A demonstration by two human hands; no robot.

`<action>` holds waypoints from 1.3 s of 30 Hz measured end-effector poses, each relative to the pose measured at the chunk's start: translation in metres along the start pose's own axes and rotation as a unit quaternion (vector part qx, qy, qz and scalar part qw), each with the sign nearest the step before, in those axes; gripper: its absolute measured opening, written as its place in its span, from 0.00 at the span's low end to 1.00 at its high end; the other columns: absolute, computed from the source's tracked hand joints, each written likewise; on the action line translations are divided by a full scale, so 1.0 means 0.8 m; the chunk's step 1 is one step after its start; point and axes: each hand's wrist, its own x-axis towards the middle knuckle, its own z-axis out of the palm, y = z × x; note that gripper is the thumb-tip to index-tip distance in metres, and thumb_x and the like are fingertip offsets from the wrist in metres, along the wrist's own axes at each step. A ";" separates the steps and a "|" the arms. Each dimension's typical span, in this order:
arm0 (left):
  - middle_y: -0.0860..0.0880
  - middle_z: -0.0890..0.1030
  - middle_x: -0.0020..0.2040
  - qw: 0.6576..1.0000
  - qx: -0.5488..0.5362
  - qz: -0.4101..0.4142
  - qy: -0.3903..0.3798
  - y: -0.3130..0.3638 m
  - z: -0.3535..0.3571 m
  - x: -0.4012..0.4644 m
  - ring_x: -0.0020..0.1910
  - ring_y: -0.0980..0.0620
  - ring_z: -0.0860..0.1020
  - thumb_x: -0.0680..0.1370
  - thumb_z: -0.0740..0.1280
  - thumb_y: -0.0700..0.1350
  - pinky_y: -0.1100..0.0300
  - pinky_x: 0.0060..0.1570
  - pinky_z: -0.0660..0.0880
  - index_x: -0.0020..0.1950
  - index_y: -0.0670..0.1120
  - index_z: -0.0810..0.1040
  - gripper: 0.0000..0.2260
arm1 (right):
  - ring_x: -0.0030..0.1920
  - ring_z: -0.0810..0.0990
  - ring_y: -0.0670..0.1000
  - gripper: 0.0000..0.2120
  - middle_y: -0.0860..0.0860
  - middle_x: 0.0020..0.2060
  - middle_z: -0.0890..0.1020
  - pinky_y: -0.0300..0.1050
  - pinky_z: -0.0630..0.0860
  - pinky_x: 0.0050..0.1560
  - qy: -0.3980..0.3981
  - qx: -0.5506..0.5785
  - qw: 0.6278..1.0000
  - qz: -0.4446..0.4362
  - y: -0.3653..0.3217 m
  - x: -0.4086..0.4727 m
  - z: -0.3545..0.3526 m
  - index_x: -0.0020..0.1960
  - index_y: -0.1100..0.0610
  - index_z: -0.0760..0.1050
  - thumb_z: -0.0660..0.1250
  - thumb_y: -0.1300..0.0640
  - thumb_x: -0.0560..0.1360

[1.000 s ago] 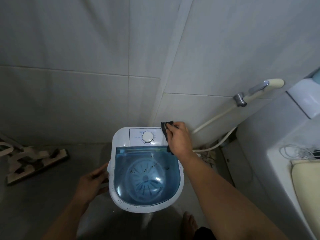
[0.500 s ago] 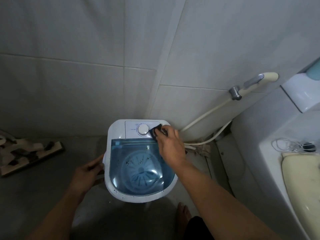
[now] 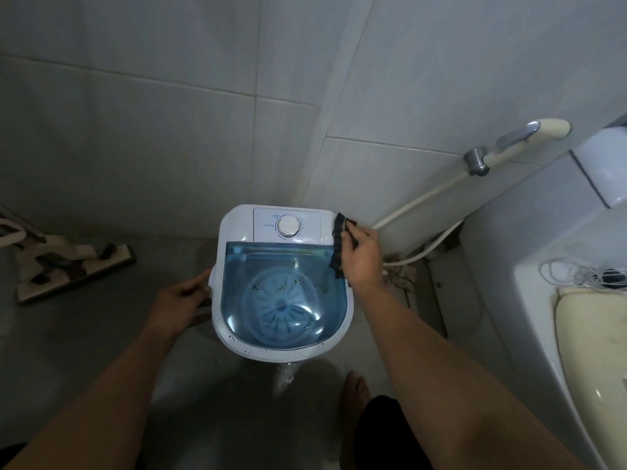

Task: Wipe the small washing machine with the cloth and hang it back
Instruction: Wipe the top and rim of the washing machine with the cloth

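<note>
A: Head view, where's your right hand?

B: Your right hand (image 3: 361, 257) is at the right rear edge of the small white plastic washing machine with the translucent blue lid (image 3: 283, 283). It's clenched around the dark crumpled cloth (image 3: 337, 244), and the cloth is pressed against the machine's right rim, running from beside the control panel down along the lid's edge.

A: Left hand?

B: Your left hand (image 3: 179, 305) is on the machine's left side, fingers curled at the white side handle. Whether it's actually gripping or just resting there, can't tell; the fingertips are hidden behind the body.

A: Machine state?

B: Upright on the grey floor, in the corner of the white tiled wall (image 3: 169, 113). Lid closed. White round dial (image 3: 288, 226) on the rear panel, just left of the cloth, not touching it. Dark specks on the lid and along the front rim. Pale ribbed pulsator visible through the lid.

A: Surroundings?

B: Cream bidet sprayer with chrome lever (image 3: 522, 140) is on the wall to the right, its hose dropping behind the machine. Flat mop head (image 3: 74, 269) lies on the floor well to the left. Your bare foot (image 3: 354, 388) is near the machine's front right.
</note>
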 end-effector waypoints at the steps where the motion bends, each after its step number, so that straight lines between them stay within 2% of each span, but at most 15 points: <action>1: 0.51 0.85 0.49 1.000 0.001 -0.001 -0.003 0.000 0.000 0.000 0.42 0.56 0.84 0.81 0.65 0.37 0.57 0.45 0.80 0.69 0.50 0.78 0.17 | 0.59 0.79 0.53 0.17 0.56 0.62 0.75 0.40 0.72 0.66 0.003 0.009 1.000 0.012 0.004 -0.014 -0.003 0.70 0.57 0.78 0.65 0.55 0.83; 4: 0.47 0.85 0.53 1.000 -0.004 -0.004 -0.005 0.002 0.002 -0.001 0.46 0.53 0.83 0.81 0.64 0.37 0.57 0.45 0.79 0.70 0.49 0.77 0.18 | 0.59 0.75 0.46 0.16 0.53 0.63 0.74 0.33 0.67 0.62 0.025 0.015 0.999 0.027 0.013 -0.065 -0.012 0.70 0.55 0.79 0.65 0.55 0.83; 6: 0.45 0.84 0.55 1.000 -0.007 -0.002 -0.006 0.002 0.002 -0.002 0.47 0.51 0.82 0.81 0.64 0.36 0.57 0.46 0.78 0.70 0.48 0.77 0.18 | 0.61 0.74 0.45 0.16 0.50 0.63 0.72 0.32 0.69 0.63 0.038 0.042 0.998 0.038 0.020 -0.099 -0.015 0.69 0.54 0.79 0.66 0.55 0.83; 8: 0.46 0.84 0.53 1.000 -0.007 0.001 -0.005 0.001 0.001 -0.001 0.48 0.50 0.82 0.81 0.64 0.37 0.56 0.47 0.79 0.70 0.49 0.77 0.18 | 0.61 0.74 0.44 0.16 0.46 0.62 0.71 0.21 0.66 0.60 0.045 0.054 0.996 0.054 0.027 -0.125 -0.016 0.69 0.53 0.79 0.66 0.55 0.82; 10: 0.49 0.85 0.53 1.000 -0.005 0.000 -0.004 -0.001 -0.001 0.001 0.51 0.48 0.83 0.81 0.65 0.37 0.56 0.48 0.79 0.69 0.50 0.78 0.18 | 0.60 0.74 0.44 0.16 0.46 0.62 0.70 0.15 0.63 0.54 0.043 0.053 0.995 0.067 0.036 -0.137 -0.017 0.69 0.53 0.79 0.67 0.56 0.82; 15: 0.50 0.85 0.52 1.000 -0.004 0.003 0.000 -0.002 0.001 0.004 0.48 0.52 0.82 0.81 0.64 0.37 0.57 0.45 0.78 0.69 0.51 0.78 0.18 | 0.61 0.75 0.45 0.16 0.47 0.62 0.71 0.17 0.62 0.54 0.025 0.054 0.996 0.070 0.038 -0.115 -0.016 0.69 0.54 0.79 0.66 0.55 0.82; 17: 0.49 0.85 0.52 1.000 -0.001 0.007 0.001 -0.004 0.000 0.004 0.49 0.51 0.84 0.81 0.64 0.37 0.57 0.45 0.80 0.69 0.50 0.78 0.17 | 0.60 0.77 0.47 0.16 0.49 0.62 0.73 0.24 0.66 0.59 0.020 0.052 0.997 0.059 0.033 -0.081 -0.008 0.69 0.53 0.80 0.66 0.54 0.82; 20: 0.52 0.85 0.49 1.000 0.008 0.010 0.007 -0.006 0.001 0.002 0.41 0.58 0.85 0.81 0.65 0.38 0.62 0.39 0.81 0.69 0.51 0.78 0.17 | 0.58 0.82 0.48 0.17 0.52 0.61 0.82 0.41 0.76 0.67 0.003 0.092 0.993 0.074 0.014 -0.017 0.001 0.68 0.54 0.80 0.67 0.53 0.81; 23: 0.52 0.85 0.47 1.000 0.006 0.007 0.013 -0.004 0.003 0.001 0.37 0.59 0.85 0.82 0.64 0.37 0.63 0.38 0.83 0.69 0.50 0.77 0.17 | 0.54 0.85 0.50 0.16 0.52 0.60 0.85 0.44 0.81 0.62 -0.028 0.122 0.987 0.103 0.006 0.020 0.004 0.68 0.55 0.80 0.67 0.56 0.81; 26: 0.56 0.87 0.40 1.000 0.003 0.004 0.012 -0.004 0.003 0.000 0.35 0.62 0.85 0.82 0.64 0.37 0.65 0.36 0.82 0.68 0.52 0.77 0.17 | 0.57 0.84 0.50 0.19 0.50 0.61 0.82 0.50 0.79 0.67 -0.023 0.113 0.989 0.089 0.017 0.011 0.006 0.68 0.52 0.80 0.66 0.51 0.79; 28: 0.58 0.87 0.39 1.000 0.004 0.002 0.013 -0.006 0.001 0.000 0.37 0.61 0.85 0.81 0.65 0.38 0.60 0.41 0.82 0.67 0.52 0.78 0.17 | 0.59 0.82 0.50 0.19 0.51 0.63 0.80 0.40 0.75 0.69 -0.018 0.099 0.992 0.080 0.022 -0.016 0.002 0.69 0.53 0.80 0.66 0.51 0.80; 30: 0.58 0.87 0.38 1.000 0.004 -0.005 0.013 -0.007 0.000 0.002 0.38 0.60 0.85 0.81 0.65 0.38 0.55 0.49 0.81 0.66 0.53 0.79 0.16 | 0.60 0.79 0.50 0.17 0.54 0.63 0.77 0.20 0.67 0.60 -0.006 0.090 0.993 0.082 0.022 -0.047 -0.006 0.70 0.55 0.79 0.66 0.56 0.82; 32: 0.59 0.87 0.38 1.000 0.004 -0.008 0.009 -0.007 0.000 0.003 0.39 0.60 0.85 0.81 0.65 0.38 0.52 0.54 0.80 0.65 0.56 0.79 0.16 | 0.59 0.77 0.49 0.17 0.55 0.62 0.76 0.13 0.61 0.54 0.015 0.095 0.992 0.077 0.030 -0.076 -0.011 0.70 0.57 0.79 0.66 0.59 0.82; 36: 0.59 0.87 0.37 1.000 -0.002 -0.010 0.006 -0.005 0.001 0.000 0.42 0.57 0.84 0.81 0.66 0.39 0.56 0.50 0.80 0.66 0.54 0.79 0.17 | 0.60 0.75 0.47 0.17 0.50 0.61 0.73 0.14 0.62 0.55 0.049 0.104 0.989 0.088 0.045 -0.137 -0.012 0.70 0.57 0.79 0.67 0.59 0.82; 39: 0.54 0.86 0.43 1.000 0.000 -0.007 0.007 -0.005 0.002 0.000 0.38 0.60 0.84 0.81 0.65 0.39 0.59 0.47 0.80 0.67 0.53 0.79 0.17 | 0.60 0.77 0.47 0.17 0.51 0.62 0.74 0.26 0.71 0.62 0.091 0.137 0.978 0.128 0.050 -0.186 -0.006 0.70 0.55 0.78 0.68 0.58 0.82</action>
